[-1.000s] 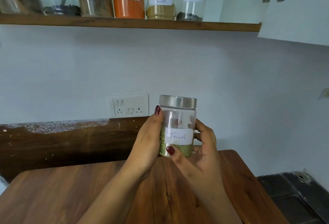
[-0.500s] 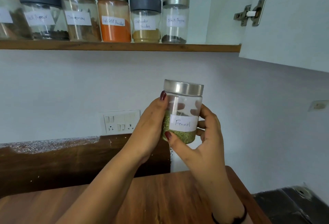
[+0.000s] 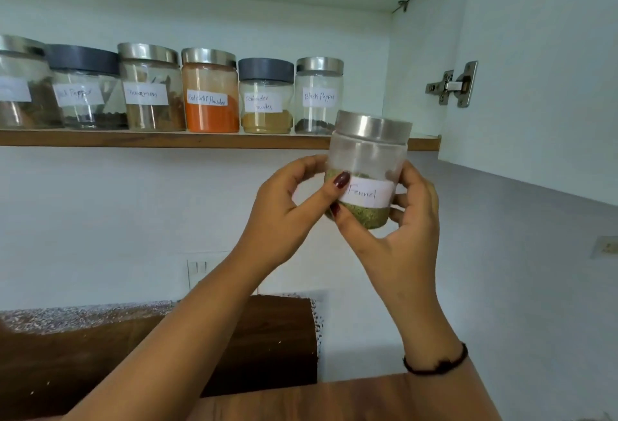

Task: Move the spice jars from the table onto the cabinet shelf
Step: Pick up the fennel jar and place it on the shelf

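I hold a clear jar labelled Fennel (image 3: 368, 166), with a steel lid and green seeds at its bottom, up in front of the right end of the wooden cabinet shelf (image 3: 167, 140). My left hand (image 3: 287, 216) grips its left side, thumb across the front. My right hand (image 3: 406, 216) cups its right side and bottom. The jar's lid reaches just above shelf level. Several labelled spice jars stand in a row on the shelf, ending with a Black Pepper jar (image 3: 319, 99) just left of the held jar.
The open cabinet door (image 3: 535, 69) with its metal hinge (image 3: 454, 84) hangs at the right. A bare stretch of shelf (image 3: 423, 142) lies right of the Black Pepper jar. The wooden table (image 3: 334, 400) is below, with a wall socket (image 3: 197, 270) behind my left arm.
Both hands have lifted the Fennel jar upward and to the right, from above the table to shelf height. The view has tilted up, showing the cabinet interior.
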